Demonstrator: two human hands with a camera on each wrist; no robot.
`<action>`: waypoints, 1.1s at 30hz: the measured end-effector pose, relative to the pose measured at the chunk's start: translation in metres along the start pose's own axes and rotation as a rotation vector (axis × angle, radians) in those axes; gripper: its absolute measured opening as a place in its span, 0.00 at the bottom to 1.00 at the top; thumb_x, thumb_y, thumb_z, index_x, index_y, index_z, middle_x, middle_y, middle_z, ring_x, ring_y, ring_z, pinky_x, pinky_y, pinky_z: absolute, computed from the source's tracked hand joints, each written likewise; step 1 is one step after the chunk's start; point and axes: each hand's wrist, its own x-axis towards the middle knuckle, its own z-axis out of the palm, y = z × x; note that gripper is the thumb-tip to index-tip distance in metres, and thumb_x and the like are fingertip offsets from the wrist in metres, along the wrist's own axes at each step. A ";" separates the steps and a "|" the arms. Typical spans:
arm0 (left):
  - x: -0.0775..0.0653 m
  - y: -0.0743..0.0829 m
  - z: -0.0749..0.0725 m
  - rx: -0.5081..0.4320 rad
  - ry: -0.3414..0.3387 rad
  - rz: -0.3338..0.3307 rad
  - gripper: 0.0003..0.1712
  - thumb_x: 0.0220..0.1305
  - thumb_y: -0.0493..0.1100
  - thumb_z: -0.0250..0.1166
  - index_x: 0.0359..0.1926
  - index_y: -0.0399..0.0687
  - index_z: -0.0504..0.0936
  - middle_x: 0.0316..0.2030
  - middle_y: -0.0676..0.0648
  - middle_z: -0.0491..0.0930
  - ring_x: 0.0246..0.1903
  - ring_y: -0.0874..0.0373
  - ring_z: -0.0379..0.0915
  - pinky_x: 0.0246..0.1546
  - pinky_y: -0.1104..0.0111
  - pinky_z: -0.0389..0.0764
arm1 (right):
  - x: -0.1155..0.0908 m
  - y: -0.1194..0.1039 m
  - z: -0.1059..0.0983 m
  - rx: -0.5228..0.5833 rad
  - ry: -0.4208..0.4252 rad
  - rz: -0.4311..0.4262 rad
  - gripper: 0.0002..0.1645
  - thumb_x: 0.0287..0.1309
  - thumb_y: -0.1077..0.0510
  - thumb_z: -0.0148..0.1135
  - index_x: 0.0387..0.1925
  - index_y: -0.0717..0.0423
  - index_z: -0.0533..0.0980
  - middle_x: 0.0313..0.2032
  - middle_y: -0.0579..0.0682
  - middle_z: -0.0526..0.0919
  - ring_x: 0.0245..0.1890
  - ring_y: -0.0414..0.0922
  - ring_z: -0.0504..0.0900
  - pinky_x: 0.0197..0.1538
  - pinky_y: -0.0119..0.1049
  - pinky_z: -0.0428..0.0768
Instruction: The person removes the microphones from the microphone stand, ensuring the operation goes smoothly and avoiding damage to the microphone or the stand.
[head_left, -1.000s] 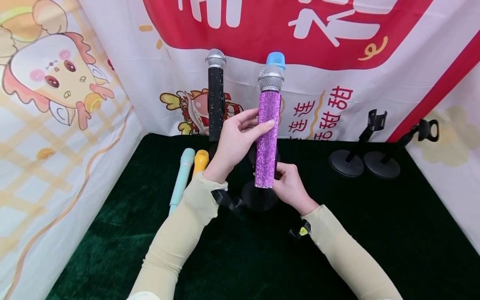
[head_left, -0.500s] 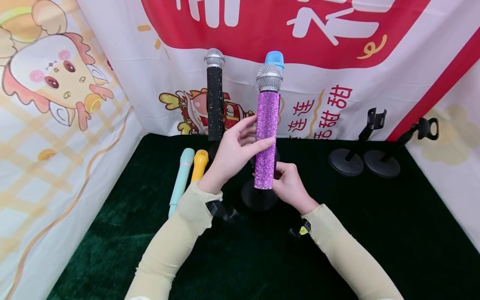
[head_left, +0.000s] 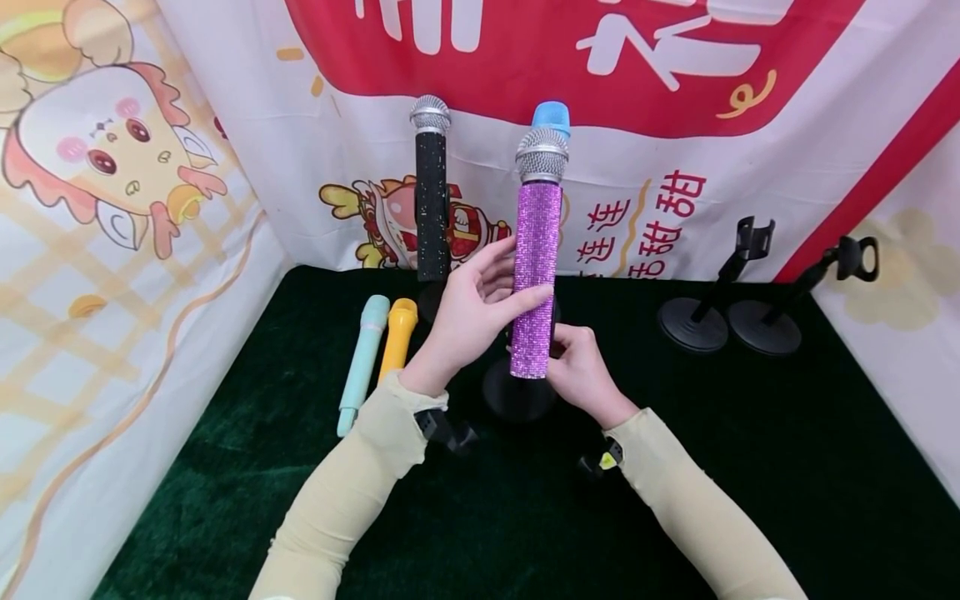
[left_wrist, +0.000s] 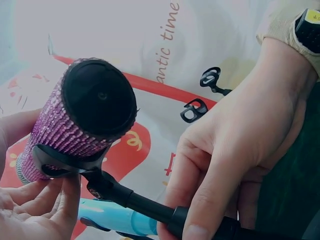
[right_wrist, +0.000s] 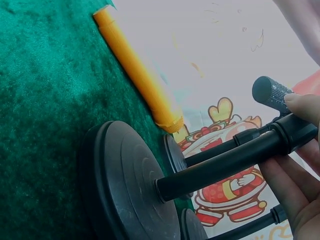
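Head cam: I log purple mic (head_left: 535,267) near-vert., L hand (head_left: 468,315) nearer, fingers (head_left: 491,252) round it; R hand (head_left: 583,373) pinching stand pole (right_wrist: 220,165) below.

The purple microphone (head_left: 536,250) in front of me glitters, rough with beading below its metal-mesh head (head_left: 542,156), while its stand (right_wrist: 200,173) looks matt black plastic, the yellow microphone (head_left: 398,332) smooth plastic, and the green cloth (head_left: 540,525) plush velvet.

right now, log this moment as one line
left hand: holds purple microphone | right hand: grips stand pole | clip: around purple microphone | yellow microphone: lying down
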 end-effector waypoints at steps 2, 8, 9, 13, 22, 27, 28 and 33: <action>0.001 -0.001 0.000 0.000 0.005 0.023 0.36 0.65 0.37 0.72 0.71 0.39 0.70 0.55 0.44 0.80 0.51 0.52 0.79 0.56 0.62 0.80 | 0.000 0.000 0.001 0.005 0.004 0.003 0.04 0.56 0.74 0.71 0.35 0.69 0.85 0.33 0.58 0.88 0.33 0.39 0.84 0.37 0.37 0.86; 0.004 -0.003 -0.002 -0.015 0.007 0.061 0.33 0.64 0.35 0.72 0.69 0.37 0.73 0.52 0.43 0.83 0.48 0.50 0.81 0.53 0.60 0.82 | 0.000 0.001 0.002 0.007 0.006 -0.007 0.04 0.55 0.74 0.72 0.34 0.68 0.85 0.33 0.57 0.88 0.33 0.39 0.84 0.38 0.34 0.85; 0.005 -0.003 -0.003 -0.015 0.008 0.063 0.33 0.64 0.35 0.72 0.69 0.37 0.73 0.52 0.43 0.83 0.48 0.50 0.81 0.53 0.60 0.82 | 0.000 0.002 0.002 0.005 0.006 -0.012 0.04 0.55 0.74 0.72 0.34 0.68 0.85 0.33 0.57 0.88 0.33 0.39 0.84 0.38 0.34 0.85; 0.007 -0.003 -0.004 -0.020 0.013 0.067 0.33 0.64 0.35 0.72 0.69 0.37 0.73 0.52 0.43 0.83 0.48 0.50 0.82 0.53 0.60 0.82 | 0.002 0.002 0.001 0.010 -0.001 -0.014 0.05 0.55 0.75 0.71 0.35 0.69 0.85 0.33 0.57 0.88 0.33 0.40 0.84 0.38 0.33 0.85; 0.011 -0.002 -0.003 -0.021 0.005 0.085 0.34 0.62 0.35 0.73 0.68 0.38 0.74 0.52 0.44 0.84 0.48 0.50 0.82 0.53 0.60 0.82 | 0.001 0.003 -0.002 0.003 -0.014 -0.001 0.08 0.55 0.76 0.70 0.38 0.69 0.86 0.35 0.56 0.89 0.36 0.41 0.86 0.40 0.33 0.85; 0.012 -0.001 -0.003 -0.020 0.011 0.085 0.33 0.62 0.35 0.73 0.68 0.38 0.75 0.52 0.44 0.84 0.48 0.50 0.82 0.52 0.60 0.82 | 0.001 0.004 -0.001 0.012 -0.015 -0.005 0.08 0.54 0.76 0.71 0.37 0.69 0.86 0.35 0.56 0.89 0.36 0.39 0.86 0.41 0.35 0.85; 0.012 -0.001 -0.003 -0.021 0.013 0.087 0.33 0.62 0.35 0.73 0.68 0.38 0.75 0.52 0.44 0.84 0.48 0.50 0.82 0.52 0.60 0.82 | 0.001 0.004 -0.001 0.013 -0.017 -0.006 0.08 0.54 0.76 0.71 0.37 0.69 0.86 0.35 0.56 0.89 0.35 0.39 0.86 0.40 0.35 0.85; 0.015 -0.002 -0.002 -0.025 0.020 0.099 0.32 0.63 0.35 0.72 0.67 0.37 0.76 0.51 0.44 0.85 0.48 0.50 0.83 0.52 0.60 0.82 | 0.001 0.003 -0.002 -0.010 -0.017 -0.023 0.08 0.54 0.74 0.72 0.37 0.68 0.86 0.34 0.54 0.89 0.33 0.38 0.84 0.37 0.35 0.84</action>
